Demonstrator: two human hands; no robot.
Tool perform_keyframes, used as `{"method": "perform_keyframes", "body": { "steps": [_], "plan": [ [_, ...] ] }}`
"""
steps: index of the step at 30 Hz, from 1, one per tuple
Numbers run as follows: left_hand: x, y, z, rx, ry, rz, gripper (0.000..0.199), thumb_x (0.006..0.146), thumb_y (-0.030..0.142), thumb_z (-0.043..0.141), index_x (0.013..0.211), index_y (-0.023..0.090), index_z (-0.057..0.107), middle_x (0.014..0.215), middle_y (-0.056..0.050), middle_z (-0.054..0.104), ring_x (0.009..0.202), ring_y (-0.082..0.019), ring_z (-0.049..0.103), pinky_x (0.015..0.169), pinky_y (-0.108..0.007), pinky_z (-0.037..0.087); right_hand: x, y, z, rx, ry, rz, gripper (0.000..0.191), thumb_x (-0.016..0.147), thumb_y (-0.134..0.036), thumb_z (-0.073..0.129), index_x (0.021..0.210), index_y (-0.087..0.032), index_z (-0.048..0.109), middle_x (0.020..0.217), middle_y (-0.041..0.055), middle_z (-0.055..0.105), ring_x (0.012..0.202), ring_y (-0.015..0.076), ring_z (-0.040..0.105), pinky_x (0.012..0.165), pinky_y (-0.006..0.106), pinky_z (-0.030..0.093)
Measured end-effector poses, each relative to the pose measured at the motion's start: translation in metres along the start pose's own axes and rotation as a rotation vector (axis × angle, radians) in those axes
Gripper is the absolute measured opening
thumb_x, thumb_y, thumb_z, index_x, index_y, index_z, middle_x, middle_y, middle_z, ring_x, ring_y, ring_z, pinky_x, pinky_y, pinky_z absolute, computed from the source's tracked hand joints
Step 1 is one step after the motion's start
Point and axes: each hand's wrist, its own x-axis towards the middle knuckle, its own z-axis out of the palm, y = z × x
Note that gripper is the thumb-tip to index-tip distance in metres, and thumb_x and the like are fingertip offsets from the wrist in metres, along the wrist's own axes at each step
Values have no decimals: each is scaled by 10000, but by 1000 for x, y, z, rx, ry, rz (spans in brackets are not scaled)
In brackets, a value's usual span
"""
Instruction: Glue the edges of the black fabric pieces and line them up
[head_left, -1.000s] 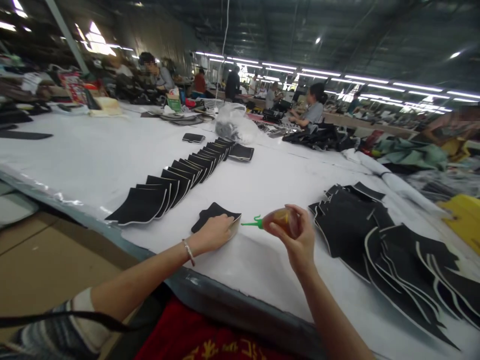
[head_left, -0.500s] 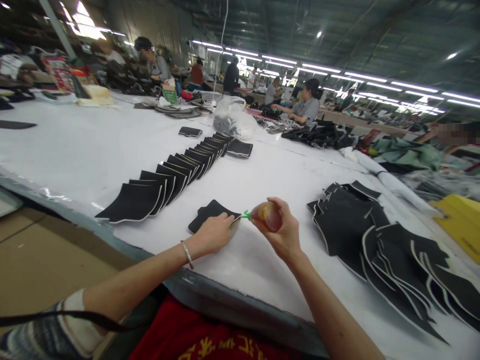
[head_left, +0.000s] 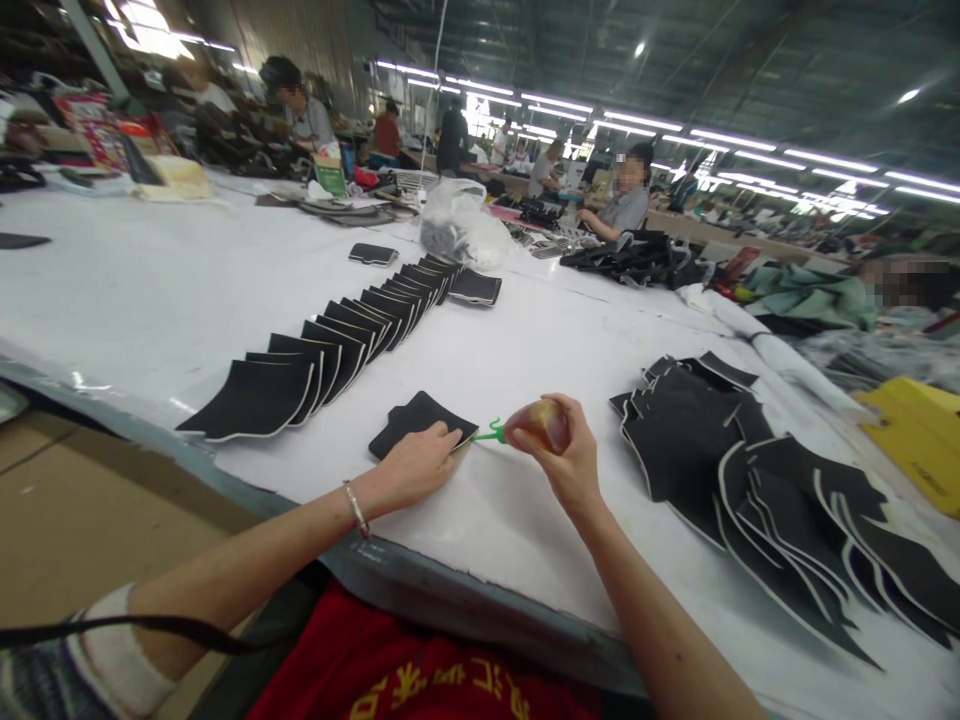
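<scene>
My right hand (head_left: pixel 566 455) is wrapped around a squeeze bottle (head_left: pixel 541 424) of amber liquid, tilted on its side. The bottle's green nozzle (head_left: pixel 491 432) points left, its tip at the right corner of a black leather-like piece (head_left: pixel 420 420). My left hand (head_left: pixel 420 462) lies over that piece, fingers closed at its right edge; the thumb is mostly hidden. Beyond my left hand, a row of overlapping black pieces (head_left: pixel 255 395) with pale edges runs away from me. Right of the bottle, a loose pile of larger black pieces (head_left: pixel 690 435) spreads over the table.
The white-covered table (head_left: pixel 540 340) has its near edge just before my body. Farther back sit a clear plastic bag (head_left: pixel 461 225) and two small black pieces beside the row's far end. A yellow object (head_left: pixel 919 430) is at the right. Several people work in the background.
The green nozzle shows more fully, and its tip meets the piece's corner. My left hand's fingers lie flatter on the piece. The whole view has shifted slightly.
</scene>
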Motion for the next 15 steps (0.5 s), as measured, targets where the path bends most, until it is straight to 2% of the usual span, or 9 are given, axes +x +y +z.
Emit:
{"method": "perform_keyframes", "body": {
  "steps": [7,13,15],
  "plan": [
    [-4,2,-1,-1,-8,-6,411,932,192,323,1290,160,521,1099,-94,581,841,-226,643,792,-339,465,4,3,0,35,38,9,542,700,-464,802,1135,-256,556,1051,22,604,935,241,598,880,400,481],
    [-6,-1,0,4,-12,15,431,939,193,319,1330,150,496,1141,-106,569,854,-230,638,798,-347,472,-3,1,-1,158,-115,96,512,696,-439,808,1098,-246,557,1014,13,620,938,240,603,877,389,488],
    [-7,-1,0,13,-6,18,435,939,186,318,1337,145,489,1127,-105,567,859,-232,635,797,-347,474,-3,1,-1,178,-102,102,518,694,-441,810,1099,-240,557,1009,15,621,941,240,603,887,395,486]
  ]
}}
